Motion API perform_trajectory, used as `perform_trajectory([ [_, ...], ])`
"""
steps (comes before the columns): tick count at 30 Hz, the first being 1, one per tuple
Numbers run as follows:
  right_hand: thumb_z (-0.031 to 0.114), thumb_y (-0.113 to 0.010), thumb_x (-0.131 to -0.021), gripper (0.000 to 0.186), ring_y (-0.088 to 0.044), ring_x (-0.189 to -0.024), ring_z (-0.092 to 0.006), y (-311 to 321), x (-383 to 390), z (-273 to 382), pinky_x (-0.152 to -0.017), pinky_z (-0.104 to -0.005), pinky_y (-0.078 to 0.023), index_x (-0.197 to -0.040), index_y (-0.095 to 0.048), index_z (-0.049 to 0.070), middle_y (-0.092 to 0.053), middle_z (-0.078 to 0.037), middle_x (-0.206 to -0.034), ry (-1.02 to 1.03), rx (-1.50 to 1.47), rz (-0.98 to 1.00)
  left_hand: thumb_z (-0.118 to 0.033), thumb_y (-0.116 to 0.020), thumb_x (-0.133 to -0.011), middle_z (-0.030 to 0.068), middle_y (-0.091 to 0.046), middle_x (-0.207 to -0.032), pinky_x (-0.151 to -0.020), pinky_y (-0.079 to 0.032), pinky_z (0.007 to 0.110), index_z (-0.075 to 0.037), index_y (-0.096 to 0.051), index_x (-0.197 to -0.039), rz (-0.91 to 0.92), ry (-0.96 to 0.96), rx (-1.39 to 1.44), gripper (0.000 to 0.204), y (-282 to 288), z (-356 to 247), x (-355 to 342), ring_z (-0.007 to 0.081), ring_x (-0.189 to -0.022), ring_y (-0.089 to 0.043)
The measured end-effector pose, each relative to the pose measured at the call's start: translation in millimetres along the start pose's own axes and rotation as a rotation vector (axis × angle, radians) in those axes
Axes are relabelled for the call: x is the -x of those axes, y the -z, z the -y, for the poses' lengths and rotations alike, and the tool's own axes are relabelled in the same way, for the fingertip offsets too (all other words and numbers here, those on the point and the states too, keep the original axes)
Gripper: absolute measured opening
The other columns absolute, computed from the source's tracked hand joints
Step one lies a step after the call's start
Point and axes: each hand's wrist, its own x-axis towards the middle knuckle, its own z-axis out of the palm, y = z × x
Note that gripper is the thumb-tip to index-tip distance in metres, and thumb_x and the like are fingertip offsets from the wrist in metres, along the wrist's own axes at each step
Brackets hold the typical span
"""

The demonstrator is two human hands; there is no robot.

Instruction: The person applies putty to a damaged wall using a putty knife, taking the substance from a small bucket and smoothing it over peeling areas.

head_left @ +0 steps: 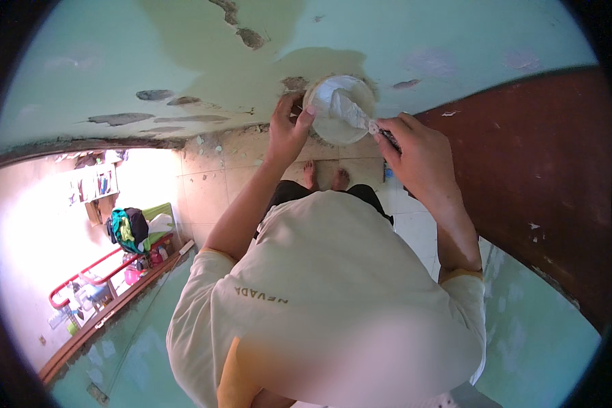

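Left hand [287, 132] grips the rim of a small white tub [340, 109] of pale filler, keeping it tilted up against the patchy green wall [183, 61]. Right hand [418, 153] is clenched on a putty knife [353, 112], blade down in the mix, probably so loading it is a short reach.

Beige tiled floor [214, 180]; bare feet [324, 178] standing directly on it.
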Motion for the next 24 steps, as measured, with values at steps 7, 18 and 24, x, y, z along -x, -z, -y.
perform_trajectory([
  [7,0.013,-0.069,-0.089,0.018,-0.068,-0.077,-0.0276,-4,8,-15,-0.068,-0.0331,-0.052,-0.103,-0.068,0.002,-0.068,-0.013,-0.093,-0.042,-0.29,0.085,-0.039,-0.07,-0.084,0.0145,-0.06,-0.105,-0.079,-0.051,0.034,0.005,-0.059,-0.119,-0.021,0.04,-0.031,0.057,-10,-6,21,0.0208,-0.089,-0.062],
  [18,0.014,-0.071,-0.091,0.023,-0.062,-0.088,-0.0111,-35,21,-54,-0.08,-0.026,-0.049,-0.108,-0.068,-0.001,-0.072,-0.008,-0.096,-0.266,-0.74,0.171,-0.041,-0.066,-0.088,0.0157,-0.061,-0.1,-0.08,-0.05,0.036,0.004,-0.061,-0.116,-0.096,0.077,-0.056,0.053,-9,8,33,0.0229,-0.086,-0.061],
  [24,0.014,-0.07,-0.091,0.023,-0.062,-0.089,-0.0113,-23,25,-29,-0.082,-0.0256,-0.048,-0.108,-0.069,-0.001,-0.072,-0.009,-0.097,-0.188,-0.494,0.05,-0.046,-0.068,-0.086,0.0168,-0.061,-0.1,-0.079,-0.05,0.036,0.005,-0.06,-0.114,-0.018,0.005,-0.062,0.059,-7,4,21,0.0245,-0.085,-0.062],
])
